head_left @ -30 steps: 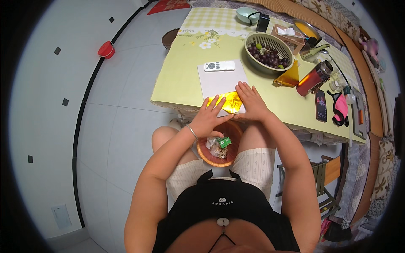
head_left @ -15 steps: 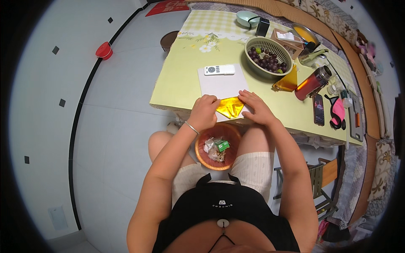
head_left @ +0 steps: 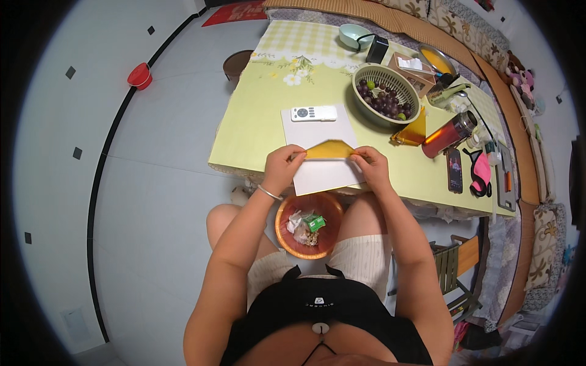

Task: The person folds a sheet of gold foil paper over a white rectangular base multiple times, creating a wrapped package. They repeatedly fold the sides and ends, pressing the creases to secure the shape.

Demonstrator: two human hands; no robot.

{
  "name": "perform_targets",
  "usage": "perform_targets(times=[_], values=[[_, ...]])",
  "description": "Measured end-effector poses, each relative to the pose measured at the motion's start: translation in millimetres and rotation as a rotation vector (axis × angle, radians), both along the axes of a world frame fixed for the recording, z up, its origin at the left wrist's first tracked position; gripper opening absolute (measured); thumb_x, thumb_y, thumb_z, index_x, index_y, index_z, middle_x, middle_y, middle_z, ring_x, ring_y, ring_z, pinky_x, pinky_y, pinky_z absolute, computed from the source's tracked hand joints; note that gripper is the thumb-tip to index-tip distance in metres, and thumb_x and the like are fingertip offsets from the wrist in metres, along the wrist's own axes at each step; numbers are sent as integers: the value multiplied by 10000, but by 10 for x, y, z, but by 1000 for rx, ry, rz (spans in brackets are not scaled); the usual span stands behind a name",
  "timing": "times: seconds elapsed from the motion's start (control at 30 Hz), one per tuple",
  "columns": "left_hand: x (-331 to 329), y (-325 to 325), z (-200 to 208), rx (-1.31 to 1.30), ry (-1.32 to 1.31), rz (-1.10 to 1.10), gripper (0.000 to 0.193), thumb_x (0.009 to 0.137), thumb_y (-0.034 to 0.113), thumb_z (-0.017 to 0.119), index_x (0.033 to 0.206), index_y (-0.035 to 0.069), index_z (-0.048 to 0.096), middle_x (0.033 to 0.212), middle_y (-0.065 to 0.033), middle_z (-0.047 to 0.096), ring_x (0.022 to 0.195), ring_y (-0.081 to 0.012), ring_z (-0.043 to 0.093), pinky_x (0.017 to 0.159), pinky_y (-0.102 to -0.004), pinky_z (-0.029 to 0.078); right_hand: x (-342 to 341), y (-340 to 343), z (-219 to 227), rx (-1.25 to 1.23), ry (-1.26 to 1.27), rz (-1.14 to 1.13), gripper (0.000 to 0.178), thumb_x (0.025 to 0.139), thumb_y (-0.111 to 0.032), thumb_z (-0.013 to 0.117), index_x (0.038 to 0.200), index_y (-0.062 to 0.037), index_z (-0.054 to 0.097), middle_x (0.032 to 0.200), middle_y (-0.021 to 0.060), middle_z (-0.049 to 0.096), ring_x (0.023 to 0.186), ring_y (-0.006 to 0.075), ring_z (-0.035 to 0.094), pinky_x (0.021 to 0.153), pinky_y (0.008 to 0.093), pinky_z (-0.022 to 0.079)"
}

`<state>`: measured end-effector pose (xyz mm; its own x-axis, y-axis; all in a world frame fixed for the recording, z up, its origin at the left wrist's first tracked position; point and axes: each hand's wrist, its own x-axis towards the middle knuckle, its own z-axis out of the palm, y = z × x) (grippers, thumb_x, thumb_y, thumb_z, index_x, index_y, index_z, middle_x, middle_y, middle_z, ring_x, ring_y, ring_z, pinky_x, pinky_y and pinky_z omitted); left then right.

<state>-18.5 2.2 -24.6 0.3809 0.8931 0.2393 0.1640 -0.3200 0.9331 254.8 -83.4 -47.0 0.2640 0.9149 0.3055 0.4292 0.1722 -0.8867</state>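
A piece of folded gold paper (head_left: 329, 149) is stretched between my two hands, just above a white sheet (head_left: 323, 177) at the table's near edge. My left hand (head_left: 284, 166) pinches its left corner between thumb and fingers. At the opposite corner, my right hand (head_left: 372, 165) grips it the same way. The paper looks tilted, with a pale strip along its lower edge. A white remote control (head_left: 314, 114) lies on the far part of the sheet.
Beyond my right hand are a basket (head_left: 360, 100) of grapes, folded gold paper pieces (head_left: 410, 129), a red flask (head_left: 445, 137), a phone (head_left: 455, 171) and a pink-and-black item (head_left: 480, 174). Under the table edge, between my knees, stands a waste bin (head_left: 281, 229) with litter.
The gold paper lay flat on the white sheet under my hands; now both hands have it lifted by its ends and tilted. The whole view has shifted slightly.
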Motion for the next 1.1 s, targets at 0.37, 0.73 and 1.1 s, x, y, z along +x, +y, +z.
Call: perform_targets(times=[0.37, 0.73, 1.1], values=[[-134, 331, 155, -522, -547, 24, 73, 949, 1, 627, 1014, 18, 598, 849, -75, 675, 703, -145, 691, 597, -225, 553, -693, 375, 371, 213, 612, -192, 180, 936, -5, 693, 1057, -32, 563, 855, 44, 665, 615, 105, 651, 515, 207, 490], [-168, 402, 211, -643, -691, 57, 93, 964, 46, 630, 1041, -8, 633, 898, -105, 695, 742, -172, 715, 648, -238, 588, -780, 408, 323, 251, 580, -121, 137, 965, -25, 662, 1091, 24, 680, 944, 84, 706, 717, 156, 708, 639, 244, 565], [-194, 415, 189, -536, -453, 99, 274, 942, -20, 640, 1215, -49, 630, 851, -108, 703, 727, -175, 721, 615, -229, 590, -629, 279, 368, 94, 602, 4, 276, 1014, -33, 569, 1272, 62, 588, 983, 110, 708, 823, 167, 727, 710, 253, 580]])
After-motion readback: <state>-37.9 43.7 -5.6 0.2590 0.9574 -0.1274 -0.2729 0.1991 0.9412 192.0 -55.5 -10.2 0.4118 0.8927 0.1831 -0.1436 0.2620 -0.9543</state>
